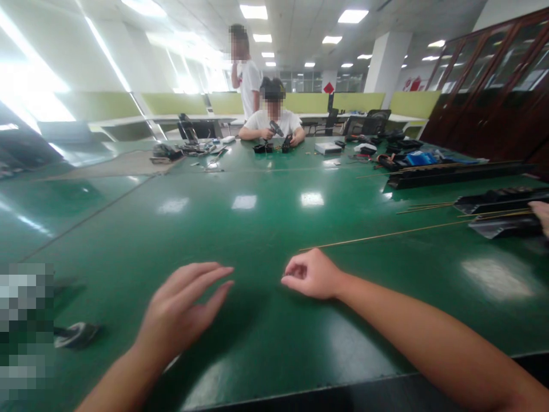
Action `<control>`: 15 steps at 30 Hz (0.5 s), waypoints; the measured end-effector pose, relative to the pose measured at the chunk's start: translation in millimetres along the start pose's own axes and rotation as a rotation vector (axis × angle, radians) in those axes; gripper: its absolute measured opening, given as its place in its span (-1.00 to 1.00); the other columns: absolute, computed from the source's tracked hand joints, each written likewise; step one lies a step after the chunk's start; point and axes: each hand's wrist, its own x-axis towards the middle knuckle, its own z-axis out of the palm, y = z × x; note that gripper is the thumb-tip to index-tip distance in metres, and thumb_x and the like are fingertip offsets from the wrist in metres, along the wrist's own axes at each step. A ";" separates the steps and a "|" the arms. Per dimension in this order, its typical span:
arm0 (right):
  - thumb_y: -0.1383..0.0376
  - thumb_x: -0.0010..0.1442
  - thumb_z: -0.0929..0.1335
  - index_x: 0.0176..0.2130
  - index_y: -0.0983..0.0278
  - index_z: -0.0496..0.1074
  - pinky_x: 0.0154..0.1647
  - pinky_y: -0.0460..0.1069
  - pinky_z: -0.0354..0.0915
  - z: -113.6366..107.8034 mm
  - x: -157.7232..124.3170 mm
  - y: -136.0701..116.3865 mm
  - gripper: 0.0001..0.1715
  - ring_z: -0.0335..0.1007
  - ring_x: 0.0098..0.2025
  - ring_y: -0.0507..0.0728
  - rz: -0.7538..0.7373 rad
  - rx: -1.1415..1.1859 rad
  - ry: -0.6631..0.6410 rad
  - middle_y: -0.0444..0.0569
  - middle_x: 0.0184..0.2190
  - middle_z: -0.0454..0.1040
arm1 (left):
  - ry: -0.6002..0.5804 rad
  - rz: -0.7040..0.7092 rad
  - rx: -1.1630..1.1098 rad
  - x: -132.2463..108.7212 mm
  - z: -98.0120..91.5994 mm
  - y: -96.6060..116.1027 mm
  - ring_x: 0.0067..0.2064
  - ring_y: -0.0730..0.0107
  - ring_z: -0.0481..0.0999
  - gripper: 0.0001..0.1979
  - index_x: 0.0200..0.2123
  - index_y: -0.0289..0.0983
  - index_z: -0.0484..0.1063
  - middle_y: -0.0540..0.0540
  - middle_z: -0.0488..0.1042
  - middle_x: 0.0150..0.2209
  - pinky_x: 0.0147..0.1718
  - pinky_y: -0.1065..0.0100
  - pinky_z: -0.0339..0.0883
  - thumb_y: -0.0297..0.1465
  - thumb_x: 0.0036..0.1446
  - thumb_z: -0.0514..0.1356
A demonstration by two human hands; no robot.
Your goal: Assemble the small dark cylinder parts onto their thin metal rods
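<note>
Over the green tabletop (pixel 240 229), my left hand (pixel 186 306) hovers at the lower left with its fingers stretched out and nothing between them. To its right, my right hand (pixel 313 274) has its fingers curled, with thumb and forefinger pressed together. Something tiny and dark shows at those fingertips, too small to name. A long thin brass-coloured rod (pixel 386 234) lies just behind my right hand and runs off to the right, towards a black channel-shaped part (pixel 491 226).
Another person's hand (pixel 541 214) is at the right edge. Across the table a seated person (pixel 274 123) holds a power drill; another person (pixel 249 83) stands behind. Black rails (pixel 450 174), a white box (pixel 328 149) and tools lie at the far right. A round object (pixel 76 335) sits lower left.
</note>
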 end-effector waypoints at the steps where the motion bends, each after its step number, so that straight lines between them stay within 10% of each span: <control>1: 0.18 0.10 0.45 -0.37 0.30 0.56 -0.49 -0.13 0.19 1.9 0.1 -1.3 -0.78 0.34 -0.55 -0.02 0.023 0.007 0.009 -0.12 -0.56 0.50 | -0.095 0.116 -0.051 10.6 15.9 8.5 -0.13 0.26 0.55 -0.63 0.00 -0.06 0.47 -0.05 0.54 -0.09 -0.08 0.26 0.43 -0.42 0.11 0.29; 8: 0.36 -0.03 0.44 -0.46 0.34 0.49 -0.49 -0.16 0.16 7.4 3.3 4.2 -0.94 0.35 -0.51 -0.01 0.019 0.085 -0.005 -0.17 -0.57 0.46 | -0.308 0.397 -0.213 39.4 84.3 39.1 -0.17 0.28 0.52 -0.73 -0.05 -0.25 0.46 -0.17 0.54 -0.12 -0.19 0.26 0.42 -0.53 0.21 0.11; 15: 0.14 0.03 0.51 -0.36 0.31 0.56 -0.51 -0.15 0.15 -7.2 0.8 2.3 -0.73 0.32 -0.54 -0.03 -0.042 0.037 -0.180 -0.18 -0.57 0.46 | -0.360 0.257 -0.250 32.6 68.1 31.9 -0.23 0.32 0.55 -0.73 -0.07 -0.21 0.51 -0.14 0.56 -0.21 -0.28 0.37 0.45 -0.49 0.27 0.06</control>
